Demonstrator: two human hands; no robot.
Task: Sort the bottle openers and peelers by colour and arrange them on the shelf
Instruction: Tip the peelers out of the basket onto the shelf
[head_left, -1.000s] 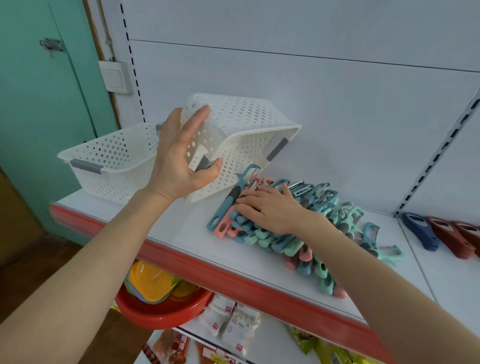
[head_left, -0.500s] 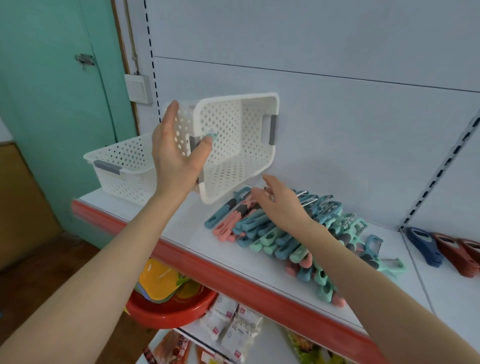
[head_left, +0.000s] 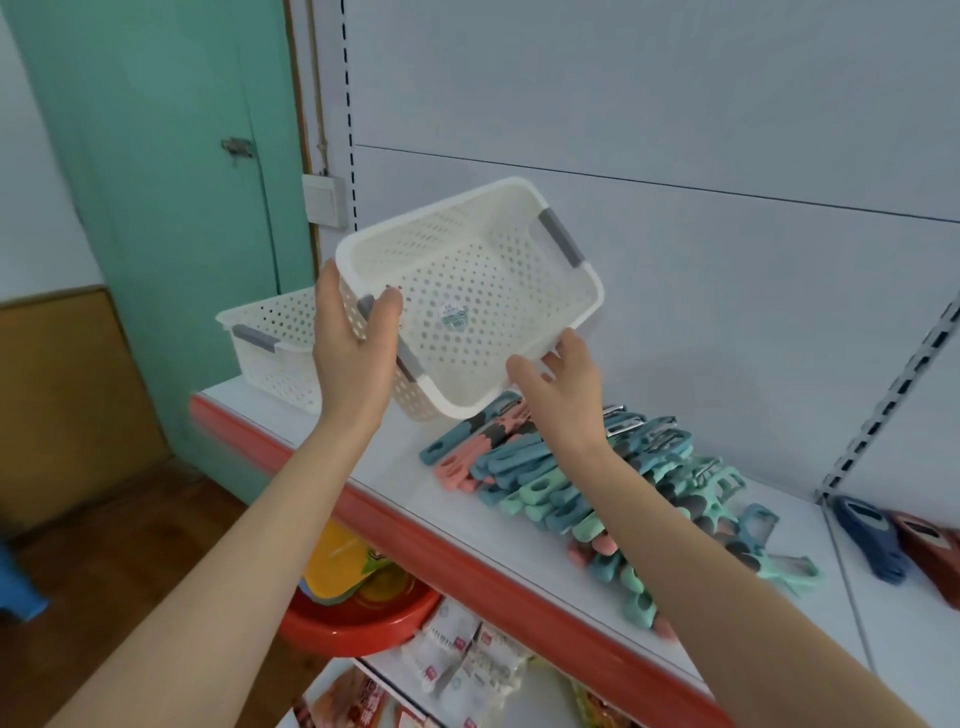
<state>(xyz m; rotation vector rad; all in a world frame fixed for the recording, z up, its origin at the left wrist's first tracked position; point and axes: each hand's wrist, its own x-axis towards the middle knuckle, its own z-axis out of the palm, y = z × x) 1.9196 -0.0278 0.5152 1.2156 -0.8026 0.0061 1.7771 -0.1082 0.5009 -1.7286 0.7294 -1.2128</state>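
White perforated basket (head_left: 467, 312) is up in the air with its open mouth tipped toward us. Our left hand (head_left: 353, 348) grips the near short end at the grey handle, thumb hooked inside and fingers round the outside. Our right hand (head_left: 561, 379) is loosely spread and holds nothing, with its fingertips up against the basket's lower edge, touching it as far as we can tell. The mixed pile of peelers (head_left: 524, 467) sits on the shelf (head_left: 395, 483) directly below that right hand and under its forearm, strung out away to the right with the handles pointing back at us. So the right hand is clearly the nearer one for grabbing. A few bottle openers (head_left: 872, 540) lie further off to the right of it, and a second basket (head_left: 275, 343) stands behind the left hand. Compared with half a second back, the right hand has lifted off the pile to meet the basket, and the basket has swung round from facing sideways.
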